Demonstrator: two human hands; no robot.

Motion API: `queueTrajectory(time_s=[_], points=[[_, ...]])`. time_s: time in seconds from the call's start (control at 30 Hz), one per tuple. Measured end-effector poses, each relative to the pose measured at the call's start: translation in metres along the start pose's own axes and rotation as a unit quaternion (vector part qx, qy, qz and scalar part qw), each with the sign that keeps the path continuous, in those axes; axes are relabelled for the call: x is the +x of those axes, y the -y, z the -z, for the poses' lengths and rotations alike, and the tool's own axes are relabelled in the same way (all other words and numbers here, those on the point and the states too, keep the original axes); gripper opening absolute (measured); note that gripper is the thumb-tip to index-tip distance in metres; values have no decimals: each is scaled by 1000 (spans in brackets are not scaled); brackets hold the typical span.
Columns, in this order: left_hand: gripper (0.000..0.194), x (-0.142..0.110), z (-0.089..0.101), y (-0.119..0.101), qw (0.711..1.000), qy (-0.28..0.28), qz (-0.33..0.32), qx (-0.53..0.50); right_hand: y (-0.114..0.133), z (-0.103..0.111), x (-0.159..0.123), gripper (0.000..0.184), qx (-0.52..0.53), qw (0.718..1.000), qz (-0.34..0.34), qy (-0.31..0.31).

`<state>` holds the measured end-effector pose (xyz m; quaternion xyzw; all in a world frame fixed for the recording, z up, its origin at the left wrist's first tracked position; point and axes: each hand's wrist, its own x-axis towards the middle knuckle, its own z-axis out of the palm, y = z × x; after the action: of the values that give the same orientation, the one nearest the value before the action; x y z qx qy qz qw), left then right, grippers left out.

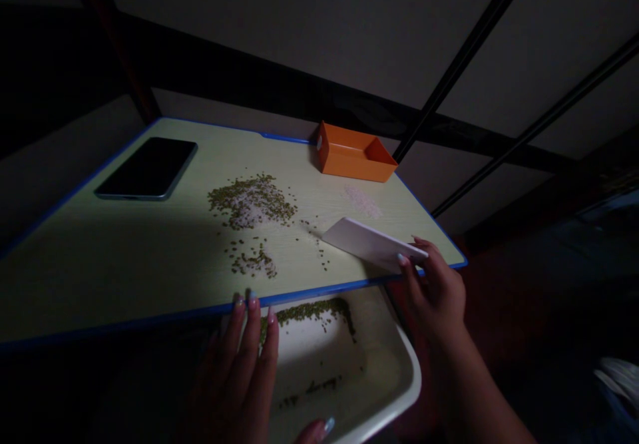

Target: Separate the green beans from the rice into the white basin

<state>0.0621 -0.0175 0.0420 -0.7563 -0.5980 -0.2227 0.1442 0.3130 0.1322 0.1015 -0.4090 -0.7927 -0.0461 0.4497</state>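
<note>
My right hand (433,287) pinches the near end of a flat white card (368,243), which rests tilted on the pale table (124,257) near its right front corner. My left hand (244,371) grips the rim of a white tray (389,364) held below the table's front edge, fingers over the top and thumb underneath. Green beans (312,311) lie along the tray's far side. On the table sit a mixed pile of green beans and white grains (249,204) and a smaller mixed pile (253,261) closer to me.
An orange box (354,154) stands open at the table's far edge. A dark phone (147,168) lies at the far left. A small patch of white grains (363,199) lies near the box. Dark rails cross the wall behind. The surroundings are dim.
</note>
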Motion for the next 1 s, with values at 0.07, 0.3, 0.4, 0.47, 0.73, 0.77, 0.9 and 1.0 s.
queueTrajectory(time_s=[0.07,0.3,0.4,0.47,0.73,0.77,0.9,1.0], points=[[103,-1,0,0,1000,0,0,5,1,-3,4,9,-3,1000,6,1],[103,-1,1,1,1000,1,-1,7,6,-5,10,10,11,999,31,23],[103,0,0,0,1000,-1,-3,5,7,0,7,11,7,999,32,35],[102,1,-1,0,1000,1,-3,1,7,4,5,11,4,999,33,40],[101,-1,0,0,1000,-2,4,-5,1,2,5,13,9,999,26,20],[101,-2,0,0,1000,-1,4,-4,1,0,5,13,12,999,28,24],[101,-1,1,0,1000,2,0,-1,1,-4,6,13,29,998,36,38],[100,0,1,-1,1000,1,5,-10,2,-1,5,15,35,998,35,41]])
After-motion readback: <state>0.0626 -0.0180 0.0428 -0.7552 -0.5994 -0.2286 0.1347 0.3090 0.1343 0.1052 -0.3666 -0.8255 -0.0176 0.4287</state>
